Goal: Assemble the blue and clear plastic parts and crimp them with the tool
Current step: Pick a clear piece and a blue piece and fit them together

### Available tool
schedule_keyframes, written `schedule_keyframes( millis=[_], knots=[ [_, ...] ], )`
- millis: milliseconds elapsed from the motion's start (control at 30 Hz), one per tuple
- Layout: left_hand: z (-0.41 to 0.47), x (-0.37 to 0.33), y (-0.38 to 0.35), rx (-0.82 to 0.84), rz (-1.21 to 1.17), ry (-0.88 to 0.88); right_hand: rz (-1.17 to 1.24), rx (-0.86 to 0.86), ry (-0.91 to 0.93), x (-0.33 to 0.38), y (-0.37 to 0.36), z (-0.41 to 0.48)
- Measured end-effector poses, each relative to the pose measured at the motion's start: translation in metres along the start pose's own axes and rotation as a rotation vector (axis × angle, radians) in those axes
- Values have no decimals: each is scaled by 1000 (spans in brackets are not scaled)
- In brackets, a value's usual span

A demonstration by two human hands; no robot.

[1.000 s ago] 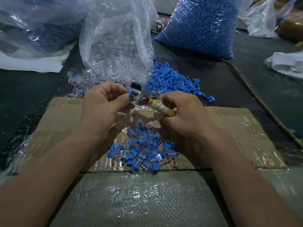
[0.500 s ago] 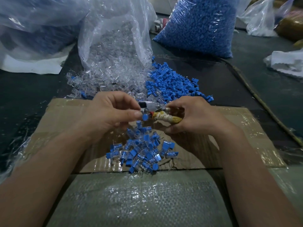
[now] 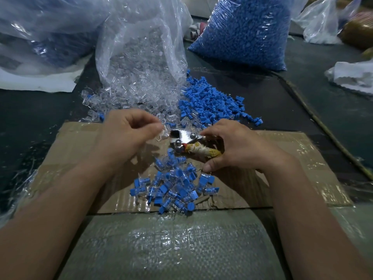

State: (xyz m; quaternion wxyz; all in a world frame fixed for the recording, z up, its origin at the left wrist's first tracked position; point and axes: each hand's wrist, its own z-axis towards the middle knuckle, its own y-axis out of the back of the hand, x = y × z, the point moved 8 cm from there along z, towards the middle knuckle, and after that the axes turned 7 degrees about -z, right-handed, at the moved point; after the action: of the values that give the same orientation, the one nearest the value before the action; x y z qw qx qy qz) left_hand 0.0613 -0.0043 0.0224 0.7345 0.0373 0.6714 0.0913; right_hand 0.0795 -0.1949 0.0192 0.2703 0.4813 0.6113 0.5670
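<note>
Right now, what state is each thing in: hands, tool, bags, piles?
left hand, fingers curled; any pinched part unclear
crimp tool, held by its wrapped handle
right hand, gripping that handle
clear-parts bag, open, parts spilling out
blue-parts bag, full; top out of frame
loose blue parts, piled beside the spilled clear ones
assembled pieces, heaped on the cardboard

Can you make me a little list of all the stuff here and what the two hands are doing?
Right hand: grips the tool by its wrapped handle
Left hand: fingers curled beside the tool's metal end; can't tell if it holds anything
Joined pieces: pile on the cardboard, below the hands
Blue parts: loose heap behind the tool
Clear parts: spilling out of a clear bag
Blue bag: full, at the back
</note>
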Motion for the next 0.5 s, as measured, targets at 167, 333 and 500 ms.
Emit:
schedule_keyframes(
  millis=[167,333,500],
  knots=[
    [11,-6,27,-284,481,-189,-1,26,6,-1,-3,0],
    [25,12,20,-166,645,-140,33,5,15,-3,-1,0],
    [31,23,18,-129,704,-60,78,-25,13,-2,3,-1]
  ],
)
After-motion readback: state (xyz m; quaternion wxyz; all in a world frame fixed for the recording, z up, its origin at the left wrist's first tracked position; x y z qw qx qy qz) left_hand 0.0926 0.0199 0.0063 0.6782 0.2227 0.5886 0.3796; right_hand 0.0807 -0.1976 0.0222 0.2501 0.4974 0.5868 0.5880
